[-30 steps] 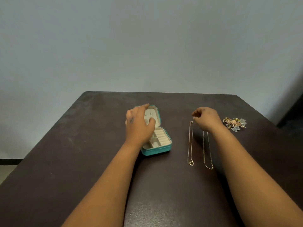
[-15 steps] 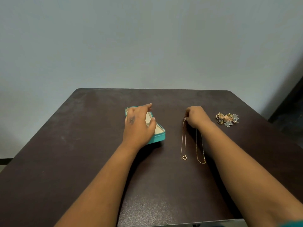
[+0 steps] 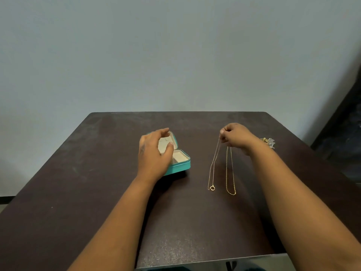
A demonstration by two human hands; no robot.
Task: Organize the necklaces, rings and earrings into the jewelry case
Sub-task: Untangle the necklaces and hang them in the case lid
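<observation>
right hand (image 3: 235, 136) pinches the thin necklace (image 3: 214, 163); left hand (image 3: 154, 153) relaxed over open jewelry case (image 3: 180, 163).

Two necklaces are lying on the table (image 3: 78, 192): a thin chain with a ring clasp (image 3: 213, 169) and a thicker gold chain (image 3: 230, 173), side by side. One teal jewelry case (image 3: 180, 167) is sitting open. One small heap of earrings and rings (image 3: 269, 142) is resting near the right edge, too tangled to count.

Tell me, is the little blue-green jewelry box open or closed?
Open. The jewelry box shows its cream lining and ring slots, with the lid tipped back behind the left hand.
</observation>
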